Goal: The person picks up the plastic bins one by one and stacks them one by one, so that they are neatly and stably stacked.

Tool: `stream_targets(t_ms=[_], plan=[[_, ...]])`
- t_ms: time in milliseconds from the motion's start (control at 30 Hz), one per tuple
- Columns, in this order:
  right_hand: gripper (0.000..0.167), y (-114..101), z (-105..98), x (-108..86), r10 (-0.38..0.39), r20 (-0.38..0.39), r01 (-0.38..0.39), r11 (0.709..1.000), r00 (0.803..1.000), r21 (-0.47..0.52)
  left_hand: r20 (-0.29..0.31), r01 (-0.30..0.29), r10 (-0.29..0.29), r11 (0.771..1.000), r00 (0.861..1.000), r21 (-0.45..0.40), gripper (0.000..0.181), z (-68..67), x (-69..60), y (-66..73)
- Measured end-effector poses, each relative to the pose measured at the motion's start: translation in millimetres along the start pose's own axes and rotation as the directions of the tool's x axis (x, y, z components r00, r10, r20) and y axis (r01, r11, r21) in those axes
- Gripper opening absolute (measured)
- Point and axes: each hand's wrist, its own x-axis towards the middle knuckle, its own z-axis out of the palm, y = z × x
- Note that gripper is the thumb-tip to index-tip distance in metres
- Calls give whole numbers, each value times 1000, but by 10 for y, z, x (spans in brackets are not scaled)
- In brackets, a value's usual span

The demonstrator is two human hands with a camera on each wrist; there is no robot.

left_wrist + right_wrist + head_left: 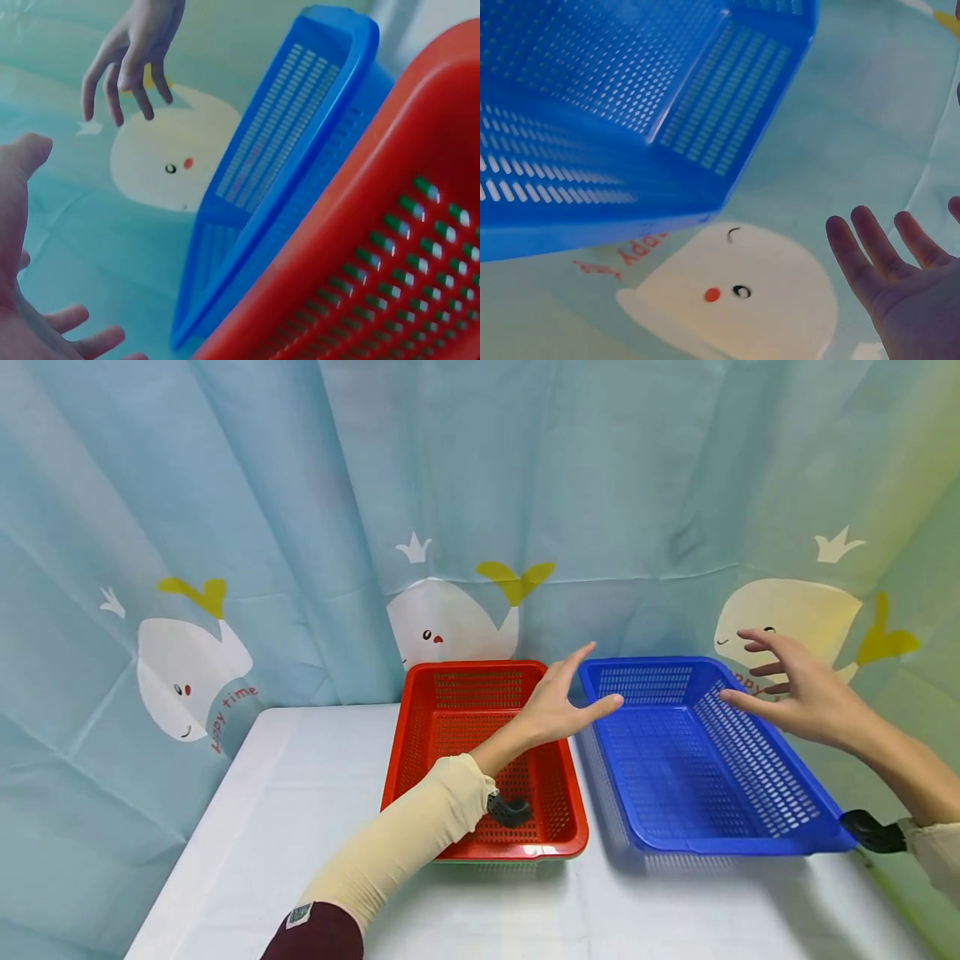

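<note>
My left hand (553,703) hangs over the right side of a red plastic basket (411,727), thumb and fingers spread, holding nothing. My right hand (810,693) is above the right rim of a blue plastic basket (750,845); its fingers are loosely bent and apart, also with nothing in them. Both baskets have slotted walls, and no object shows inside either one. In the left wrist view the left hand (19,247) appears clear of the blue basket (289,169) and the red rim (390,142). The right wrist view has the right hand (919,292) apart from the blue basket (727,127).
Both baskets stand side by side on a white table (315,777), with a narrow gap between them. A green edge (510,862) shows under the red basket. Behind hangs a light blue curtain (600,485) printed with whales. Dark wrist-mounted pieces (510,810) stick out below the hands.
</note>
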Motion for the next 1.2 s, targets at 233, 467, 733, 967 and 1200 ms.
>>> stream_targets(t_ms=[233,467,733,967,1200], plan=[[89,236,-42,-25,66,71,-63,997,995,-35,6,99,-99,995,995,-28,92,245,71,80],[90,536,-45,-47,126,137,-114,989,982,-97,-20,256,-258,963,966,-85,95,431,132,138],[90,815,-36,-86,236,232,-205,967,944,-149,19,403,-411,882,911,-245,95,486,152,119],[88,1011,-23,-95,303,408,-306,950,861,-60,114,523,-530,739,841,-424,94,549,228,63],[81,1173,-52,-78,330,574,-471,875,749,111,149,554,-563,666,813,-500,97,565,250,53]])
